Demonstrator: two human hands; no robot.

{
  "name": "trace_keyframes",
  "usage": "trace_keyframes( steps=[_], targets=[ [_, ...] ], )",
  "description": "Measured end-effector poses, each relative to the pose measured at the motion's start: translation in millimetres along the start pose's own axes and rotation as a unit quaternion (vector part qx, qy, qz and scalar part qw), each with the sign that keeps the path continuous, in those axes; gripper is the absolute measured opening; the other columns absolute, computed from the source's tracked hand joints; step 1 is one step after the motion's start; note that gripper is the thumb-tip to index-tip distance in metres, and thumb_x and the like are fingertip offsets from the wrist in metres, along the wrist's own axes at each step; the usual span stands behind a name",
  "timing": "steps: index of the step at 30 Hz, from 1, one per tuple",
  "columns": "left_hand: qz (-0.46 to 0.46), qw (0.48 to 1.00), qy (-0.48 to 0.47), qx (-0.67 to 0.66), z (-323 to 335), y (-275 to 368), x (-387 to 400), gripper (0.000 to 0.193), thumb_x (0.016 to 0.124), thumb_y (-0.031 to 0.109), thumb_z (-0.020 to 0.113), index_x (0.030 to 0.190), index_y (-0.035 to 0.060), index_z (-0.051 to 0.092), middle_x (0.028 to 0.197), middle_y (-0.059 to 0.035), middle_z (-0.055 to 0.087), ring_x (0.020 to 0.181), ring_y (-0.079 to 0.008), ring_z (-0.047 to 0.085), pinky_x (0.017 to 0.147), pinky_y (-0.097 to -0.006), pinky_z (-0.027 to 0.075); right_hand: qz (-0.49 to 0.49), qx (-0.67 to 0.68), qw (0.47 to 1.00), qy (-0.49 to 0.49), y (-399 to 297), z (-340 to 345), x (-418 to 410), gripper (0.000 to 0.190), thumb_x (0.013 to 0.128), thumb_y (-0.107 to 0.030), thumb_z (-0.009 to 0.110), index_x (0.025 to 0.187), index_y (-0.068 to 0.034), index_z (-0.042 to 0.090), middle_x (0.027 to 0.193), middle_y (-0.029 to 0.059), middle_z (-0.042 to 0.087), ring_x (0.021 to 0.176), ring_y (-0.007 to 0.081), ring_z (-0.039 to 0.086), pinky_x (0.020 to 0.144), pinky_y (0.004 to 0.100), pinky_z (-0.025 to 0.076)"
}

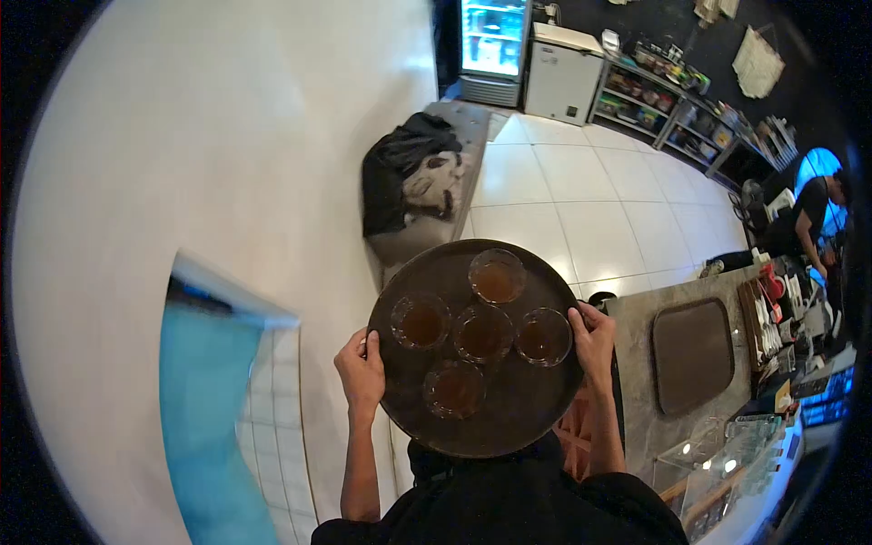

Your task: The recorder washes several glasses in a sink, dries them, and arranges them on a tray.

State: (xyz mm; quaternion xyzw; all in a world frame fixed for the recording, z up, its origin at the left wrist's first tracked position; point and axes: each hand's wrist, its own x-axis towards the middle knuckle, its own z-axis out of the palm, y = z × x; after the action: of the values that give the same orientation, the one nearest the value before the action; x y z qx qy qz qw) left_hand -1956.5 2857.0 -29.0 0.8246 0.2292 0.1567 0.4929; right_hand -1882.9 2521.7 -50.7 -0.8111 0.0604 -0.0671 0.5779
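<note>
A round dark brown serving tray (518, 422) is held level in front of my body. My left hand (362, 371) grips its left rim, the thumb lying over the edge. On the opposite rim my right hand (594, 340) has hold in the same way. Several clear glasses of brown drink stand on the tray. One glass (497, 276) is at the far side and another (420, 321) at the left. A third glass (483, 332) sits in the middle, with one glass (543, 337) to its right and one glass (455, 389) nearer to me.
A counter (630, 347) at my right bears a rectangular brown tray (693, 355). Beyond it, a person (811, 211) in dark clothes leans over. Dark cloth (402, 163) lies on a grey padded bench (470, 122) ahead, beside the white wall (225, 150). A chest freezer (564, 78) and shelves (637, 105) stand farther off.
</note>
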Motion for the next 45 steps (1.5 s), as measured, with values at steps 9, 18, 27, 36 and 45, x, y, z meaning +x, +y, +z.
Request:
trace_keyframes(
  steps=[9,18,27,36,45],
  targets=[
    [0.035,0.998,-0.043,0.028,181.6,66.6,209.6,0.023,0.093,0.013,0.053,0.099,-0.0082,0.061,0.065,-0.0082,0.061,0.058,-0.0080,0.049,0.056,-0.0247,0.041,0.029,-0.091,0.993,0.068,5.1,-7.0,242.0,0.027,0.085,-0.014,0.061,0.102,0.007,0.064,0.069,0.0133,0.066,0.060,0.0106,0.057,0.056,0.0291,0.045],
    [0.036,0.995,-0.079,0.040,377.6,154.6,402.4,0.023,0.091,0.013,0.055,0.097,-0.0092,0.061,0.063,-0.0088,0.058,0.057,-0.0075,0.045,0.055,-0.0265,0.041,0.026,-0.034,0.991,0.127,53.0,-37.1,495.8,0.025,0.084,-0.015,0.062,0.099,0.005,0.066,0.056,0.0070,0.056,0.051,0.0095,0.046,0.050,0.0289,0.039],
    [0.122,0.980,-0.155,0.029,601.2,252.5,576.2,0.022,0.088,0.012,0.057,0.097,-0.0083,0.061,0.061,-0.0133,0.057,0.054,-0.0139,0.049,0.054,-0.0323,0.040,0.061,-0.003,0.971,0.230,101.6,-93.4,709.6,0.027,0.084,-0.016,0.063,0.102,0.004,0.065,0.055,-0.0020,0.047,0.051,0.0059,0.037,0.047,0.0258,0.032],
    [0.175,0.947,-0.271,0.002,834.0,367.7,695.7,0.025,0.090,0.014,0.057,0.103,-0.0066,0.062,0.077,-0.0189,0.067,0.068,-0.0139,0.063,0.063,-0.0288,0.047,0.101,-0.010,0.928,0.360,154.9,-170.7,891.5,0.028,0.085,-0.016,0.062,0.102,0.006,0.065,0.060,-0.0001,0.054,0.056,0.0058,0.044,0.053,0.0237,0.038],
    [0.157,0.943,-0.295,0.008,1081.3,454.1,755.6,0.029,0.089,0.019,0.058,0.104,-0.0058,0.063,0.078,-0.0194,0.067,0.072,-0.0209,0.067,0.065,-0.0311,0.049,0.147,-0.008,0.907,0.396,217.9,-295.9,1078.5,0.031,0.085,-0.015,0.063,0.101,0.011,0.063,0.056,-0.0058,0.039,0.052,0.0041,0.035,0.047,0.0228,0.028]
  ],
)
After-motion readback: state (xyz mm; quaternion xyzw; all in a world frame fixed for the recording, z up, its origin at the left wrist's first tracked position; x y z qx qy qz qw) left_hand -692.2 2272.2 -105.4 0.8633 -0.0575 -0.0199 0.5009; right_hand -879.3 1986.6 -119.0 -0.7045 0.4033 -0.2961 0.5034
